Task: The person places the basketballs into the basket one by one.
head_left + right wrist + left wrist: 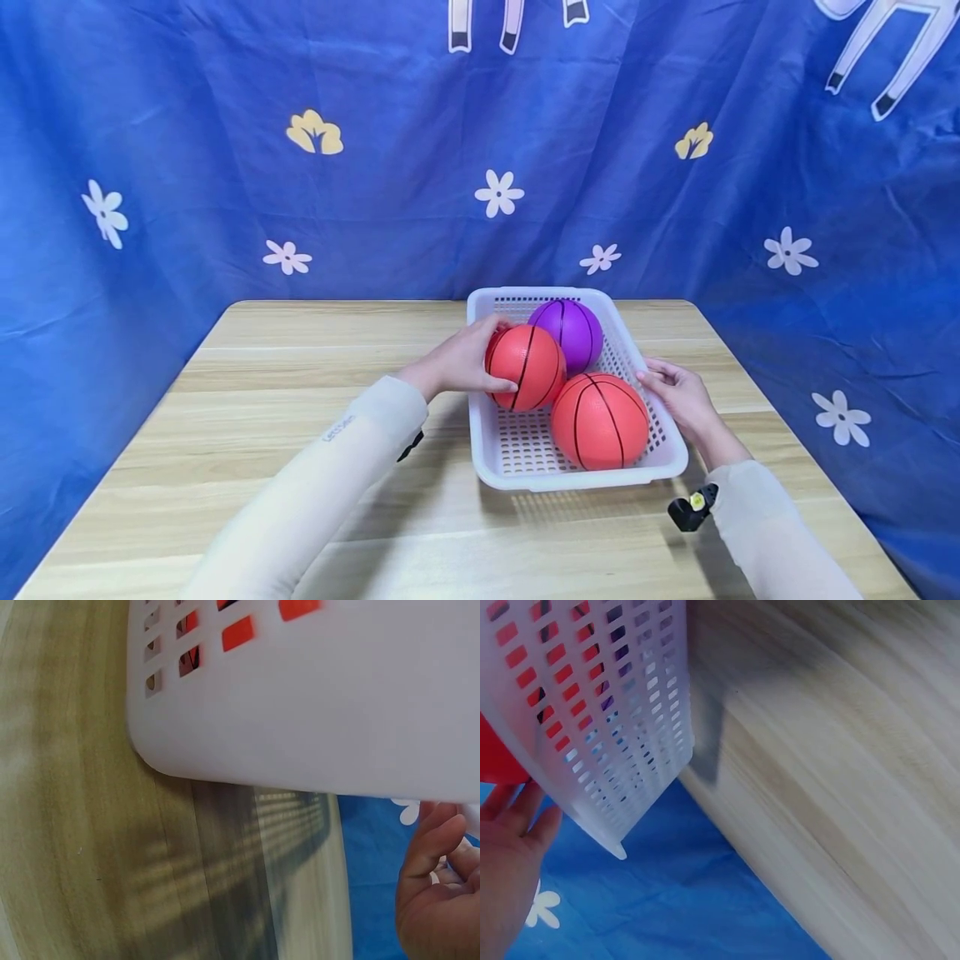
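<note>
A white plastic basket (577, 481) with perforated walls holds several toy basketballs. My left hand (465, 358) reaches over its left rim and grips a red basketball (536, 367), thumb on the near side and fingers around the far side. In front and to the right lies another red basketball (603, 423); a purple basketball (577, 332) sits at the back. On the right, my right hand (684, 402) holds the basket's rim, thumb on top. The left wrist view shows the basket's slotted side wall (622, 697), with red showing through the holes.
The basket stands on a light wood-grain table (300, 367), toward its back right. A blue curtain (390, 192) with flower prints hangs behind the table and along its sides. A small black wrist device (692, 508) sits at the right sleeve.
</note>
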`<action>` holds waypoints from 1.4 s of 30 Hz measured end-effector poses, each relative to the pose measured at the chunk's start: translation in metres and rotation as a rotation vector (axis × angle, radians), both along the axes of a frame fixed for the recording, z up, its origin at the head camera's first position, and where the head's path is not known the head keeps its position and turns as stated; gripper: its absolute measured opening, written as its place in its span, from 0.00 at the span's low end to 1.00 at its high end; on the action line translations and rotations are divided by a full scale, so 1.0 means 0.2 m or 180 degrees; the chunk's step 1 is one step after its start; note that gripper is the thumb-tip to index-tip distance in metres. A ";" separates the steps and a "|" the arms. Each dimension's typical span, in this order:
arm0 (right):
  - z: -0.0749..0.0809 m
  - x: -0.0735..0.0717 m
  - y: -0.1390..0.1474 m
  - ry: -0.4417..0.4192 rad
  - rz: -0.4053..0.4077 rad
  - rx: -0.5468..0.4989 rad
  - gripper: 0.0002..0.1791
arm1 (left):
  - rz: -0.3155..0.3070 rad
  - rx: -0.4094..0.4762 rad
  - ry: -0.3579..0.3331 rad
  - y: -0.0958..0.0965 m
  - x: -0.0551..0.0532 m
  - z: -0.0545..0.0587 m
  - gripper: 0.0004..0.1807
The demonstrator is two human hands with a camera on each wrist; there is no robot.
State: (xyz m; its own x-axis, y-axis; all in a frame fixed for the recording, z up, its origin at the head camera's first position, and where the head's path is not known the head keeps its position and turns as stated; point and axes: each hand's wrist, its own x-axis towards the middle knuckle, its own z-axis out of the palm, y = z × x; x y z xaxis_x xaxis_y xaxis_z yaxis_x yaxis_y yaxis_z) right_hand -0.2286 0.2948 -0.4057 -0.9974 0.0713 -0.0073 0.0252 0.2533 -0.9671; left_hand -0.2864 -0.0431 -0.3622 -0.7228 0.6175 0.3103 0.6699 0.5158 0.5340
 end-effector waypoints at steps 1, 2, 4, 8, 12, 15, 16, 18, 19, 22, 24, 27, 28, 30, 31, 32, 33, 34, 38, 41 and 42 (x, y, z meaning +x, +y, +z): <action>0.00 0.00 0.00 0.0007 0.0010 0.0009 0.30 | 0.0004 -0.0007 0.0017 0.00 0.00 0.00 0.45; 0.00 0.00 0.00 0.0003 0.0001 0.0024 0.30 | 0.0011 -0.0011 0.0036 0.00 0.01 -0.01 0.45; 0.00 -0.01 0.00 -0.0002 0.0023 0.0079 0.30 | 0.0033 -0.0008 0.0056 0.00 0.01 -0.02 0.45; 0.03 -0.02 0.01 -0.0030 0.0092 0.0277 0.29 | 0.0045 0.0003 0.0119 -0.01 0.02 -0.05 0.46; 0.07 -0.02 0.01 -0.0079 0.0223 0.0626 0.29 | 0.0024 0.0065 0.0142 -0.03 0.03 -0.07 0.48; 0.11 -0.03 0.01 -0.0173 0.0355 0.0926 0.31 | 0.0019 0.0121 0.0111 -0.04 0.04 -0.07 0.49; 0.12 -0.04 0.01 -0.0221 0.0396 0.1001 0.31 | 0.0027 0.0132 0.0086 -0.04 0.04 -0.07 0.49; 0.15 -0.05 0.01 -0.0319 0.0505 0.1146 0.33 | 0.0057 0.0139 0.0043 -0.05 0.04 -0.07 0.50; 0.17 -0.05 0.01 -0.0371 0.0559 0.1226 0.35 | 0.0096 0.0129 0.0014 -0.06 0.05 -0.06 0.51; 0.22 -0.07 0.00 -0.0503 0.0701 0.1452 0.40 | 0.0230 0.0127 -0.0106 -0.08 0.05 -0.04 0.51; 0.26 -0.08 -0.02 -0.0535 0.0785 0.1608 0.43 | 0.0336 0.0106 -0.0179 -0.11 0.06 -0.01 0.52; 0.31 -0.09 -0.05 -0.0476 0.0860 0.1806 0.44 | 0.0525 0.0048 -0.0282 -0.16 0.06 0.03 0.52; 0.33 -0.10 -0.06 -0.0446 0.0871 0.1861 0.44 | 0.0598 0.0002 -0.0296 -0.19 0.06 0.05 0.53; 0.36 -0.11 -0.08 -0.0362 0.0875 0.1966 0.43 | 0.0752 -0.0102 -0.0314 -0.23 0.06 0.08 0.53; 0.38 -0.12 -0.09 -0.0317 0.0877 0.2020 0.43 | 0.0813 -0.0157 -0.0323 -0.26 0.07 0.10 0.53; 0.40 -0.12 -0.10 -0.0278 0.0872 0.2071 0.43 | 0.0861 -0.0205 -0.0321 -0.28 0.07 0.12 0.53; 0.41 -0.13 -0.11 -0.0246 0.0867 0.2123 0.44 | 0.0908 -0.0257 -0.0324 -0.31 0.08 0.14 0.53; 0.43 -0.14 -0.12 -0.0227 0.0872 0.2161 0.45 | 0.0957 -0.0287 -0.0344 -0.34 0.08 0.16 0.53; 0.52 -0.15 -0.17 -0.0172 0.0877 0.2247 0.47 | 0.1097 -0.0336 -0.0414 -0.44 0.10 0.23 0.53; 0.58 -0.16 -0.21 -0.0104 0.0889 0.2260 0.45 | 0.1192 -0.0357 -0.0449 -0.52 0.12 0.26 0.53; 0.59 -0.16 -0.22 -0.0070 0.0892 0.2267 0.43 | 0.1217 -0.0365 -0.0458 -0.54 0.13 0.27 0.53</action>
